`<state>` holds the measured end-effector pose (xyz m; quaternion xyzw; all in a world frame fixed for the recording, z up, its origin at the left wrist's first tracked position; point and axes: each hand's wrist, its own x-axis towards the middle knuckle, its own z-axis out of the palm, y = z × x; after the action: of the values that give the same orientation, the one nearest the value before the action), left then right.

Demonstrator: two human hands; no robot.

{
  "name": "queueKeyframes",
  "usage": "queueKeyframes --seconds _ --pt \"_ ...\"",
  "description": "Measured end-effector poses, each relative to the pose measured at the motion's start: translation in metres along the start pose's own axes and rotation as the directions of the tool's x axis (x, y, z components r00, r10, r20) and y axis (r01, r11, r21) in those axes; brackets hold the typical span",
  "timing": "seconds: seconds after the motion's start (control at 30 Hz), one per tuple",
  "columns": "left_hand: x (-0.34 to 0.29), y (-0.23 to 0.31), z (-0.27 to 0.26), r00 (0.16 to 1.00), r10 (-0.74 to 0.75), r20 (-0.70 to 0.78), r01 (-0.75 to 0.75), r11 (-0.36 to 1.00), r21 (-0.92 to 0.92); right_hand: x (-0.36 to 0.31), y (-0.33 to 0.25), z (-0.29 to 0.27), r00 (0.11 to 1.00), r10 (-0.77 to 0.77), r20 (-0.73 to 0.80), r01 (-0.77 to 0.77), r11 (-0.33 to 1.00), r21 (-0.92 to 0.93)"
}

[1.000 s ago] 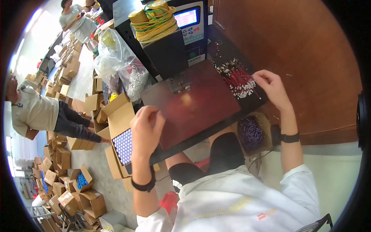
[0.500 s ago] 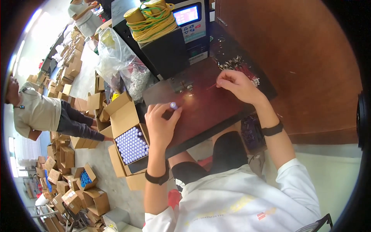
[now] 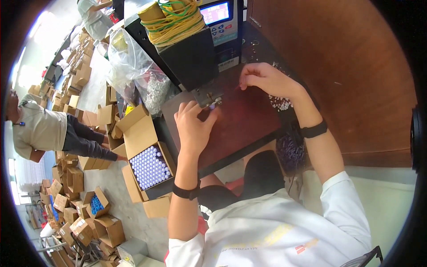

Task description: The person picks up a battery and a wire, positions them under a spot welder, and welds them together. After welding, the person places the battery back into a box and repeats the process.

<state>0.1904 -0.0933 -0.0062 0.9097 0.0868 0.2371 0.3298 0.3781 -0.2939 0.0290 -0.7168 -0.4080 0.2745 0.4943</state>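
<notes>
My left hand (image 3: 195,127) is closed in a pinch on a purple cylindrical battery cell (image 3: 212,107), mostly hidden by the fingers and slightly blurred. The cell sits right by the small metal electrodes (image 3: 217,101) at the foot of a black machine (image 3: 189,58). To the right, my right hand (image 3: 267,80) hovers over the dark red work surface (image 3: 244,120), thumb and fingertips pinched on a thin red wire (image 3: 237,87). That wire points toward the electrodes. Beyond the right hand, several white connectors (image 3: 280,104) lie on the surface, partly hidden by my forearm.
An open cardboard box (image 3: 138,129) of purple cells (image 3: 149,168) stands left of the work surface. Yellow-green wire coils (image 3: 173,26) rest on the machine, beside a lit screen (image 3: 215,13). A clear plastic bag (image 3: 129,58) stands behind. A person (image 3: 42,124) stands at far left among cartons.
My left hand has moved the cell up and right to the electrodes; the glow there is gone. My right hand has shifted left and slightly up with the red wire.
</notes>
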Motion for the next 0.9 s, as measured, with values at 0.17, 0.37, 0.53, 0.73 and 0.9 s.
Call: queueKeyframes --seconds 0.17,0.37,0.53,0.73,0.9 --pt "0.0 -0.004 0.002 1.0 0.024 -0.016 -0.024 1.0 -0.002 0.008 -0.01 0.001 0.998 0.05 0.048 -0.05 0.999 0.0" --pt "0.0 -0.003 0.002 1.0 0.018 0.003 -0.018 1.0 0.007 0.013 -0.006 -0.001 0.995 0.077 0.071 -0.08 0.995 0.05" --pt "0.0 -0.002 0.002 1.0 0.022 -0.011 -0.022 1.0 0.004 0.016 -0.004 0.0 0.996 0.056 0.063 -0.057 0.998 0.02" --pt "-0.001 -0.004 0.002 0.999 0.032 -0.022 -0.031 0.999 0.01 0.014 -0.011 0.002 0.987 0.152 0.054 -0.154 0.987 0.041" --pt "0.0 -0.005 0.004 0.999 0.032 -0.016 -0.032 0.999 0.016 0.015 -0.009 0.0 0.99 0.127 0.058 -0.128 0.992 0.013"
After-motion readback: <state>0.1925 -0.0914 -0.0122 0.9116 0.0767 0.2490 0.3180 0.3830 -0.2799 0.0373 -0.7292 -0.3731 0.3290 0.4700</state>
